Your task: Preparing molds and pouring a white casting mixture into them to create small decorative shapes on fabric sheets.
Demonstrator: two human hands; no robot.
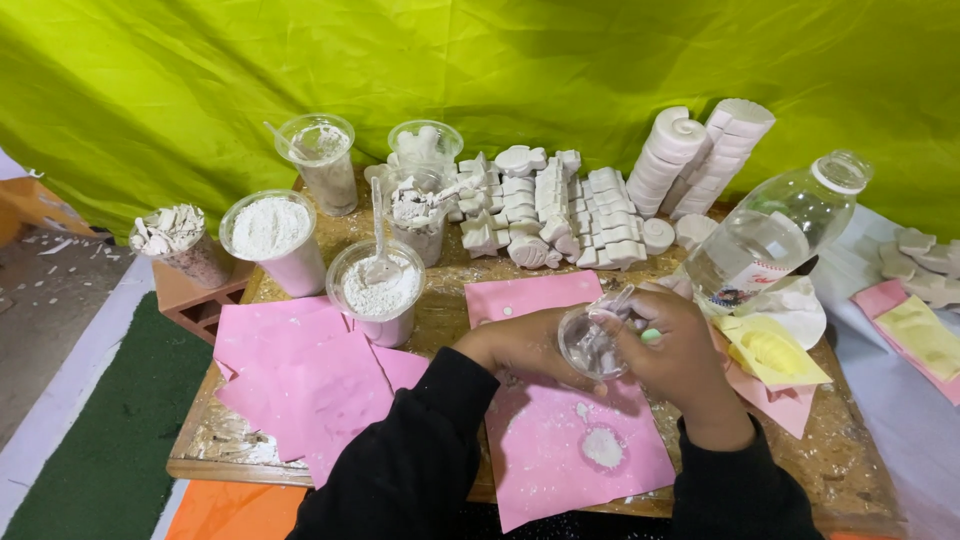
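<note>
Over the pink paper sheet (570, 440) at six o'clock, the left hand (520, 345) cupped a small clear plastic cup (592, 345) while the right hand (680, 350) curled around its far side. It looked light, thin-walled and easily crushed; best gripped gently about the wall.

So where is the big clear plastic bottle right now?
In the head view, the clear plastic bottle lies tilted at the table's right side, just beyond the right hand, beside the stacked white casts.

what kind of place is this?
Likely a makeshift plaster-casting craft stall: a rough board table against a green cloth backdrop, cups of white powder, rows of white cast figures, pink sheets as work mats.
</note>
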